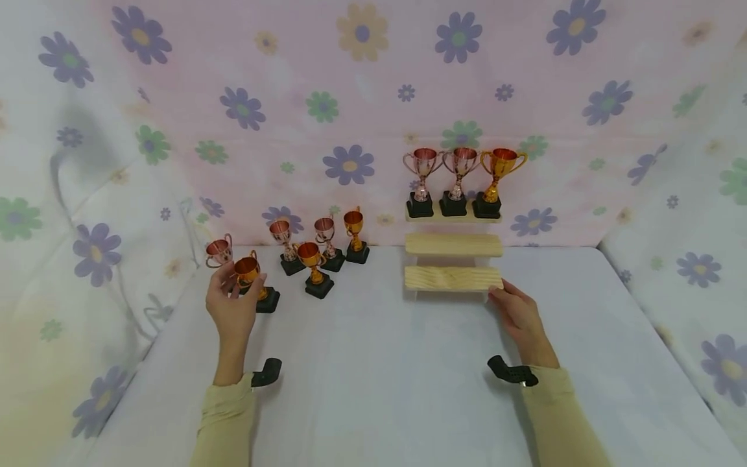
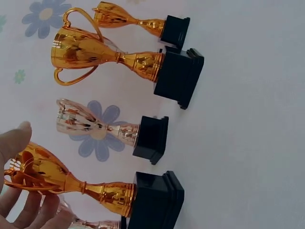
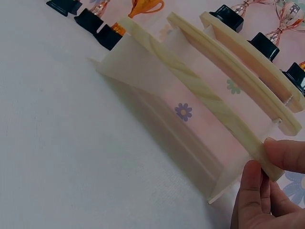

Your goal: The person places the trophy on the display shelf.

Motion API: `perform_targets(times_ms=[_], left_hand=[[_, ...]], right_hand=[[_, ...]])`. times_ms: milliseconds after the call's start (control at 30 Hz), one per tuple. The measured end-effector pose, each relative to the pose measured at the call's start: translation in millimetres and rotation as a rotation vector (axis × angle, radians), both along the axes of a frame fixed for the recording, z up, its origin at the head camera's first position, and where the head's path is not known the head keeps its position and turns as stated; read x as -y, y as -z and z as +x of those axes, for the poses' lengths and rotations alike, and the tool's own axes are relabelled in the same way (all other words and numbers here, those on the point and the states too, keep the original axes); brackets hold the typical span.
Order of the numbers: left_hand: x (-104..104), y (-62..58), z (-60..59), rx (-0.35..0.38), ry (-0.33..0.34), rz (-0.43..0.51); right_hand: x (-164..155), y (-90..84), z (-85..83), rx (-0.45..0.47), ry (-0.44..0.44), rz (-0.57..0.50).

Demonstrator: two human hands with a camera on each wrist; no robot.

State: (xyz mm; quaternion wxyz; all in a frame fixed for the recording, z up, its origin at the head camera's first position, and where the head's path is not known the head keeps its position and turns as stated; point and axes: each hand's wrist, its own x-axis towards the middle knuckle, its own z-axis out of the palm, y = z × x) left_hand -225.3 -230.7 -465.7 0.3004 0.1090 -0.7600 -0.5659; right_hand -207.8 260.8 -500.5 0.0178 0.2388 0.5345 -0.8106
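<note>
My left hand (image 1: 236,280) reaches to a gold trophy (image 1: 249,270) on a black base at the left of the table. In the left wrist view the thumb and fingers (image 2: 29,206) close around that trophy's (image 2: 97,191) cup. My right hand (image 1: 499,295) pinches the right end of the lowest plank of a three-step wooden stand (image 1: 452,277). The thumb (image 3: 286,155) lies on top of the plank (image 3: 190,81) and the fingers sit under it. Three trophies stand on the top step: two rose ones (image 1: 423,180) and a gold one (image 1: 497,175).
Several loose trophies stand behind my left hand: a rose one (image 1: 218,251) at far left, then rose (image 1: 283,237), gold (image 1: 312,263), rose (image 1: 327,241) and gold (image 1: 355,235). Flowered cloth walls enclose the white table (image 1: 373,363) at back and sides.
</note>
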Motion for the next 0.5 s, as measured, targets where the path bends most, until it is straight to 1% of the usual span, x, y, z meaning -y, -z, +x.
perform_targets(times_ms=[100,200,267,400,500], left_hand=[[0.1,3.1,-4.2,-0.014,-0.050,0.010],[0.5,5.3,-7.2,-0.025,-0.069,0.033],[0.5,5.3,-7.4,-0.034,-0.056,0.049],[-0.2,1.5,-4.4,-0.070,-0.006,0.069],[0.8,0.6,-3.1,-0.087,0.000,0.058]], right_hand=[[1.1,-0.5,-2.3,-0.013,0.018,-0.024],[1.6,-0.8,-2.6,-0.023,0.026,-0.033],[1.7,-0.6,-2.1,-0.026,0.029,-0.037],[2.2,-0.1,-0.1,-0.032,0.034,-0.043],[2.9,-0.4,1.6,-0.031,0.033,-0.030]])
